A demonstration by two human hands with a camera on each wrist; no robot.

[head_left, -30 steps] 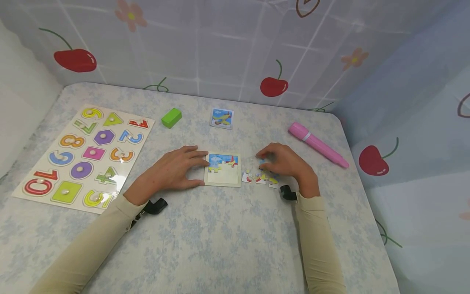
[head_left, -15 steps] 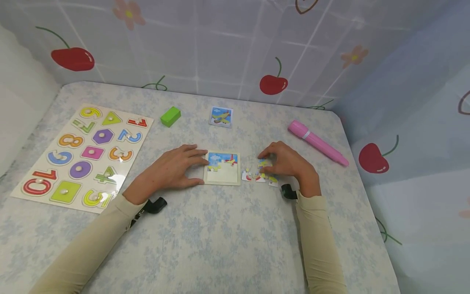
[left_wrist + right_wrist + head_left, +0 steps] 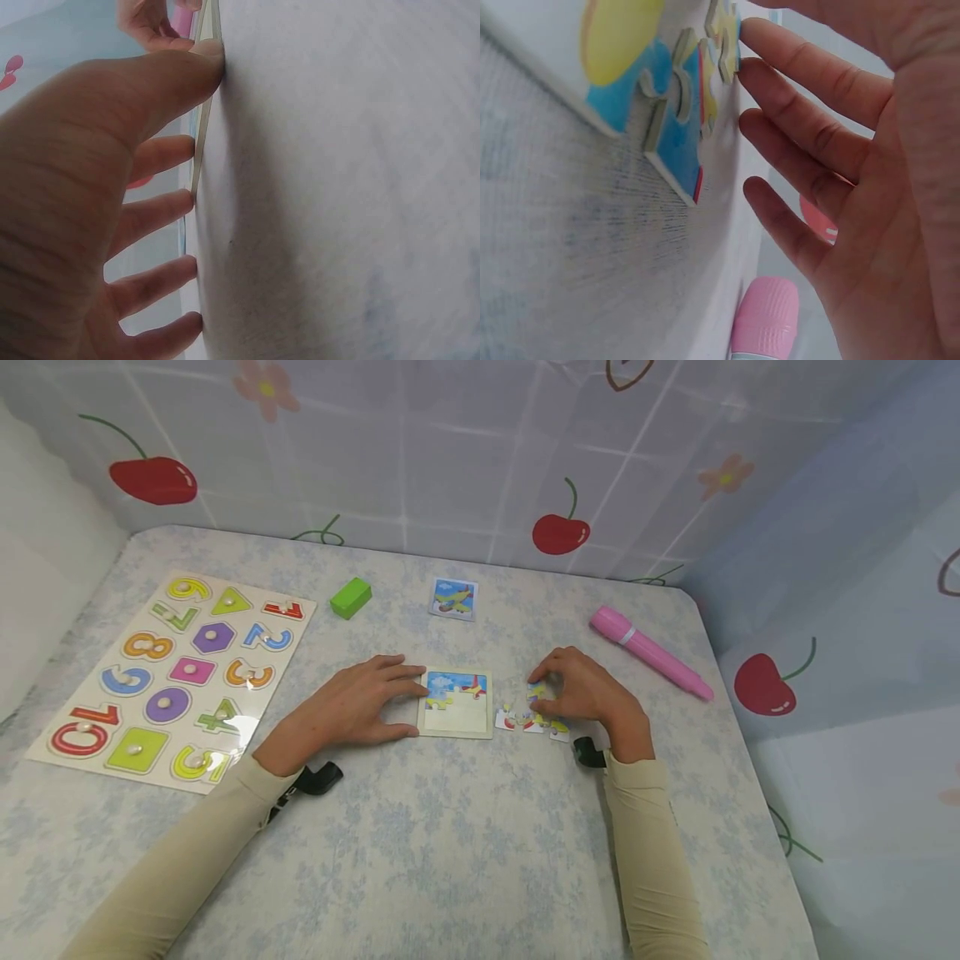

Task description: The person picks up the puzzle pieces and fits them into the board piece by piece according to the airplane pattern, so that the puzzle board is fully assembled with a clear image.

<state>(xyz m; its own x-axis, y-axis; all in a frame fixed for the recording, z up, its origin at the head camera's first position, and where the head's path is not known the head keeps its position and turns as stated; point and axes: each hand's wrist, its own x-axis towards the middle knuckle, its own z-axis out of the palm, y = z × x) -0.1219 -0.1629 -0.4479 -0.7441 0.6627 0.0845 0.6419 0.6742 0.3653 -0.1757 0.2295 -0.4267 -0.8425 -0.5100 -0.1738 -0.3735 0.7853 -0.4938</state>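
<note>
My left hand [image 3: 363, 702] lies at the left edge of a small square puzzle tray [image 3: 453, 732]. Its spread fingertips and thumb touch the rim, and in the left wrist view the thumb [image 3: 180, 79] is at the tray's edge. Several joined jigsaw pieces with blue sky and a red tail fill the tray's upper part. My right hand [image 3: 588, 689] is right of the tray, holding a blue and yellow puzzle piece [image 3: 536, 691] between index finger and thumb. Loose puzzle pieces [image 3: 512, 719] lie beside and below it. In the right wrist view the thumb tip is hidden.
A picture card of an airplane [image 3: 453, 599] lies behind the tray, with a green block [image 3: 351, 598] to its left. A number-and-shape peg board [image 3: 176, 681] covers the table's left side. A pink marker-shaped object [image 3: 652, 653] lies at the back right.
My right hand has shifted slightly right at the loose pieces, and more of the yellow on the piece between its fingertips shows. My left hand stays at the tray.
</note>
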